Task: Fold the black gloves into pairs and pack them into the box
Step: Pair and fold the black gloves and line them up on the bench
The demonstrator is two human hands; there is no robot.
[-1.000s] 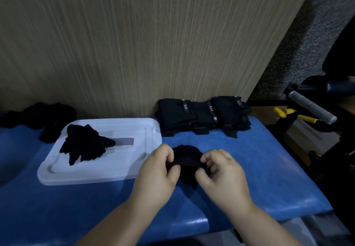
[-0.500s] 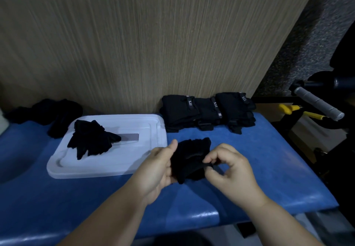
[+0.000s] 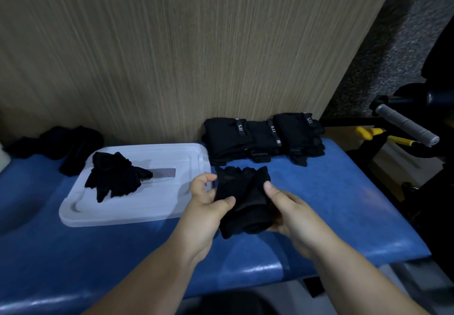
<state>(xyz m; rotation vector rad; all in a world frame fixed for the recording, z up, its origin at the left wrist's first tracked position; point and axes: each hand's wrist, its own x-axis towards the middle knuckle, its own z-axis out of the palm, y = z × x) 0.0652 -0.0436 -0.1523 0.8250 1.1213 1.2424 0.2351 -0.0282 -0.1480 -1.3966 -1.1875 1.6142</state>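
Fingers first. On the left hand the thumb presses the near-left face of the black glove bundle, and the other fingers curl round its far side. The right hand has its thumb on the bundle's right edge. Its fingers are underneath, hidden from us. Both hands grip cloth.

We see the bundle held just over the middle of the blue surface, frilled end up and rolled end toward us. We judge the step to be folding one pair, with the tuck not yet closed.

Outward:
- The white box lies left of the hands with a folded pair on its flat top. We cannot tell if it is lidded.
- A folded stack sits along the far edge.
- A loose heap sits at the far-left corner.

Next move, as we read it: finish the tuck without letting the roll spring open, then carry the bundle left to the box.
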